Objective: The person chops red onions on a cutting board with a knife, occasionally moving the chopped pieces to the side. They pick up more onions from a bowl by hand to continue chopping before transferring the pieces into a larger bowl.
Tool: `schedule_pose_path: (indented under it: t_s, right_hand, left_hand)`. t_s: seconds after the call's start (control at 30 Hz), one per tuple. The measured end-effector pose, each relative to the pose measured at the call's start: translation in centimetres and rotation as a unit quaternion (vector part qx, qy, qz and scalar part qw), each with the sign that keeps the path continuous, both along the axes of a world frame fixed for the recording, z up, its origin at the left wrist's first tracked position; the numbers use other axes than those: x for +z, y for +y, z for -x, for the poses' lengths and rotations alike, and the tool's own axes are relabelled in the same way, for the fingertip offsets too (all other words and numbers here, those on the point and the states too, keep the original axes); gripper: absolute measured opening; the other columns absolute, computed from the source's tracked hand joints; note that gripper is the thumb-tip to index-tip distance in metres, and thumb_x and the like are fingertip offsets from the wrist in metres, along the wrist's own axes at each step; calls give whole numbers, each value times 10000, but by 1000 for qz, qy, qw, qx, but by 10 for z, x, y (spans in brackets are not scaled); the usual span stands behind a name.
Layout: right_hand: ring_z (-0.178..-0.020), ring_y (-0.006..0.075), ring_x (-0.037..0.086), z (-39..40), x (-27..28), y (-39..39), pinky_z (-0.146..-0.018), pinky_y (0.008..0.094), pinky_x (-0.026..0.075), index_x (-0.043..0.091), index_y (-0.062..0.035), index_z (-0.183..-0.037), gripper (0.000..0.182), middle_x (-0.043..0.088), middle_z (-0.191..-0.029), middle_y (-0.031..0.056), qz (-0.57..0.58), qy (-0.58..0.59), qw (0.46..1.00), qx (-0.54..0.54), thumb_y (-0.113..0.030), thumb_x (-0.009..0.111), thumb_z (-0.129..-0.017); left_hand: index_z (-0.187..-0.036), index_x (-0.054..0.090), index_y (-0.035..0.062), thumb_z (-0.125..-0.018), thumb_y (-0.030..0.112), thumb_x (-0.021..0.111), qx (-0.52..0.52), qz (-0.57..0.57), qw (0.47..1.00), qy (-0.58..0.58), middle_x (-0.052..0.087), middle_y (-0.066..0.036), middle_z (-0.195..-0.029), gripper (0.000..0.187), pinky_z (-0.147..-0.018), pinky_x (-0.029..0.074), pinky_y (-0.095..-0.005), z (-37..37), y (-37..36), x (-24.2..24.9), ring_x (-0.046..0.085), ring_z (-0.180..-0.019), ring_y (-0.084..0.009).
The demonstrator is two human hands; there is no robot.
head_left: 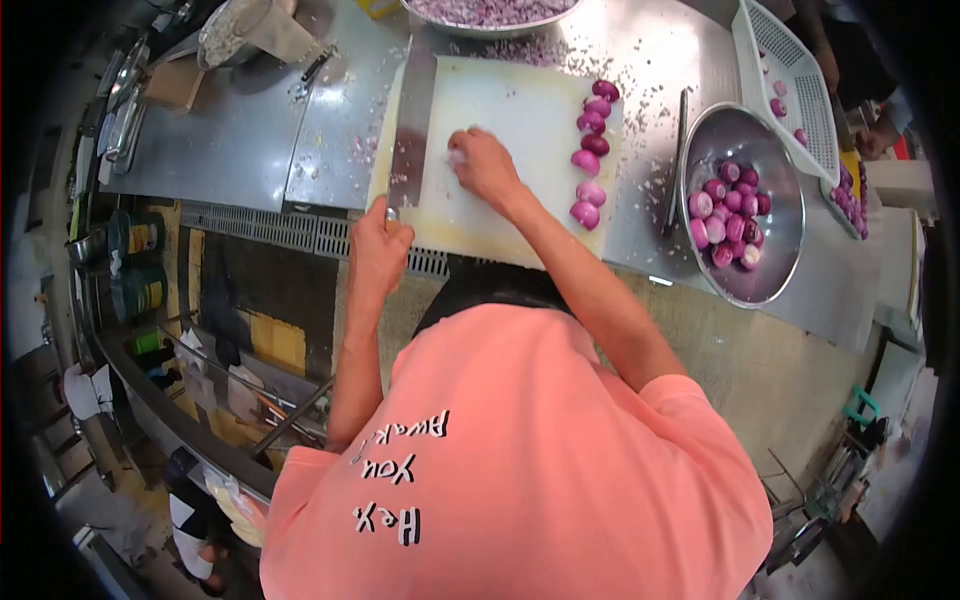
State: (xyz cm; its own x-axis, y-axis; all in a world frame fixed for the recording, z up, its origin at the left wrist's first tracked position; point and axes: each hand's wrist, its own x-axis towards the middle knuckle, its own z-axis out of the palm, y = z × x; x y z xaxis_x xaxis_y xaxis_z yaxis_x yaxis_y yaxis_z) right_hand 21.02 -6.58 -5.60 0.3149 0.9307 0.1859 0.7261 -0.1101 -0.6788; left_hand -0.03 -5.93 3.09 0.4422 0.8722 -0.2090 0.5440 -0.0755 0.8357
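My left hand [379, 250] is wrapped round the handle of a large cleaver [411, 130], whose wide blade lies along the left side of the white cutting board [500, 215]. Over the middle of the board, my right hand [485, 165] has its fingers curled in a pinch. A small pale piece of onion [457, 158] shows at its fingertips, partly hidden. Several peeled red onions [592, 146] form a row along the board's right edge.
A steel bowl [783, 270] of peeled onions stands at the right, beside a white perforated basket [748, 60]. Chopped onion [490, 10] fills a bowl at the back. Scraps litter the steel counter [650, 60]. Another person's hand [876, 138] is at far right.
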Motion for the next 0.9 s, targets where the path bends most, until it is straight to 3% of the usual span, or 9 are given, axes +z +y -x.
schedule_pose_path:
  t_s: [0.1, 0.17, 0.27, 0.33, 0.53, 0.77, 0.87, 0.9]
  right_hand:
    - [-979, 363, 558, -1, 2, -21, -811, 463, 505, 649, -47, -1004, 239, 594, -1025, 149, 16, 34, 999, 38, -14, 648, -767]
    - [-954, 359, 555, 0, 12, -49, -782, 448, 504, 640, -42, -964, 228, 584, -1000, 144, -52, -4, 998, -40, 28, 614, -748]
    - [-947, 349, 550, 2, 10, -79, -779, 428, 507, 630, -43, -977, 245, 582, -1002, 142, -42, -30, 997, -49, 44, 602, -750]
    - [-944, 356, 558, 8, 20, -94, -780, 432, 508, 630, -37, -982, 243, 586, -1010, 148, -21, -13, 999, -38, 46, 599, -756]
    - [-893, 402, 592, 10, 9, -97, -771, 469, 505, 628, -2, -926, 174, 593, -962, 190, -14, 38, 998, -45, 62, 586, -770]
    - [-855, 410, 586, 1, 10, -91, -741, 486, 483, 622, 19, -877, 138, 563, -881, 208, 16, 50, 998, -34, 70, 529, -789]
    - [-843, 410, 583, 0, 10, -90, -739, 480, 478, 633, 15, -895, 160, 558, -873, 203, 23, 55, 998, -25, 66, 523, -791]
    - [-843, 410, 583, -1, 10, -90, -739, 480, 478, 633, 15, -895, 160, 558, -873, 203, 24, 56, 998, -26, 66, 523, -791]
  left_hand:
    - [-1058, 586, 29, -833, 45, 571, 11, 18, 1000, -2, 490, 7, -563, 226, -369, 366, -286, 1, -6, -3, 453, -410, -88]
    - [-1074, 588, 38, -838, 38, 562, 14, 24, 1000, -4, 481, 15, -563, 238, -363, 353, -283, -2, -11, -2, 445, -412, -81]
    - [-1049, 583, 24, -834, 41, 562, 16, 60, 998, 11, 471, 9, -559, 217, -370, 345, -289, -6, -20, -2, 430, -409, -86]
    - [-1014, 565, -3, -813, 45, 567, -46, 1, 998, 51, 473, -48, -548, 207, -421, 367, -335, -11, -18, -9, 437, -447, -126]
    - [-934, 490, -39, -788, 57, 571, -101, -23, 990, 92, 467, -161, -573, 193, -531, 386, -417, -37, -24, -9, 438, -527, -215]
    - [-920, 469, -43, -802, 66, 557, -133, -45, 984, 111, 481, -176, -578, 183, -540, 392, -421, -44, -36, 5, 430, -519, -289]
    - [-938, 484, -44, -804, 65, 557, -156, -49, 980, 114, 503, -200, -585, 188, -558, 415, -448, -55, -37, 7, 480, -530, -352]
    - [-954, 506, -61, -799, 40, 565, -161, -58, 977, 127, 562, -239, -653, 195, -603, 445, -489, -66, -35, -2, 549, -628, -416]
